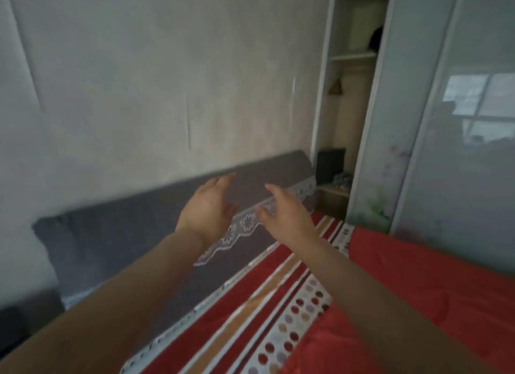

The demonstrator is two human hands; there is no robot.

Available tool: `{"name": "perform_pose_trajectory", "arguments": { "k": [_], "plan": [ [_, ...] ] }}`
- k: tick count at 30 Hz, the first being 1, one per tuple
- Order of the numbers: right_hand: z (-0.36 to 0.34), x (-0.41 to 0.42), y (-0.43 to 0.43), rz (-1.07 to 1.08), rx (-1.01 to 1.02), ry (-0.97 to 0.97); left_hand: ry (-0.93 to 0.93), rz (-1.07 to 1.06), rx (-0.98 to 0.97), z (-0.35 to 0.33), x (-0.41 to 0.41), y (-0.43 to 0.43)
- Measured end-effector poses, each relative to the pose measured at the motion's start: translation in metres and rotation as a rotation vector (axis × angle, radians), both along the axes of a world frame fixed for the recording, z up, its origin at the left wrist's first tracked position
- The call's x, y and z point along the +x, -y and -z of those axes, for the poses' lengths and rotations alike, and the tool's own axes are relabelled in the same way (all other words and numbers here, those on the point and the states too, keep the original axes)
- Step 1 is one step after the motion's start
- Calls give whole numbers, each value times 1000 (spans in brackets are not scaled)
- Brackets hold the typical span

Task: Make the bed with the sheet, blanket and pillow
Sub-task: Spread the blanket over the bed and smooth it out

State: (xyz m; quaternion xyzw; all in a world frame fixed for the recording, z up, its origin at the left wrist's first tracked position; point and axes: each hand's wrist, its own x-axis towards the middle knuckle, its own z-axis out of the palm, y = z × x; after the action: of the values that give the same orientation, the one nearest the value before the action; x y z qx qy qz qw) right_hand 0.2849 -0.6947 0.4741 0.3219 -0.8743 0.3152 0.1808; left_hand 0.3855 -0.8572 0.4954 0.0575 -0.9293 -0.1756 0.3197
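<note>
Both my arms reach forward over the bed. My left hand [207, 210] and my right hand [287, 213] hang in the air with fingers spread, palms facing each other, holding nothing. Below them lies a red sheet [250, 298] with white, tan and dotted stripes. A plain orange-red blanket [418, 287] lies bunched on the right side of the bed. Behind the hands a grey padded headboard [117, 242] with a white lace trim [245, 226] runs along the wall. No pillow shows in this view.
A pale wall [167, 81] stands behind the headboard. At the right is a wardrobe with glossy sliding doors [459, 150] and an open shelf section [351, 95] holding small dark items.
</note>
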Motion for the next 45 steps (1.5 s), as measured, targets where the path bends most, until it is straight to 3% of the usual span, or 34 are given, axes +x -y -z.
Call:
{"name": "perform_pose_trajectory", "arguments": {
  "k": [10, 21, 29, 41, 45],
  "plan": [
    [-239, 63, -113, 56, -263, -232, -282, 145, -176, -236, 27, -120],
    [-352, 134, -239, 96, -424, -396, -493, 335, -126, -343, 75, -235],
    [-326, 192, -362, 216, -393, -414, -514, 557, 152, -300, 97, -353],
    [-150, 234, -504, 554, -350, -171, -140, 803, 506, -104, 99, -484],
    [-112, 256, -541, 714, -344, -119, -30, 951, 526, -67, 99, -519]
  ]
}}
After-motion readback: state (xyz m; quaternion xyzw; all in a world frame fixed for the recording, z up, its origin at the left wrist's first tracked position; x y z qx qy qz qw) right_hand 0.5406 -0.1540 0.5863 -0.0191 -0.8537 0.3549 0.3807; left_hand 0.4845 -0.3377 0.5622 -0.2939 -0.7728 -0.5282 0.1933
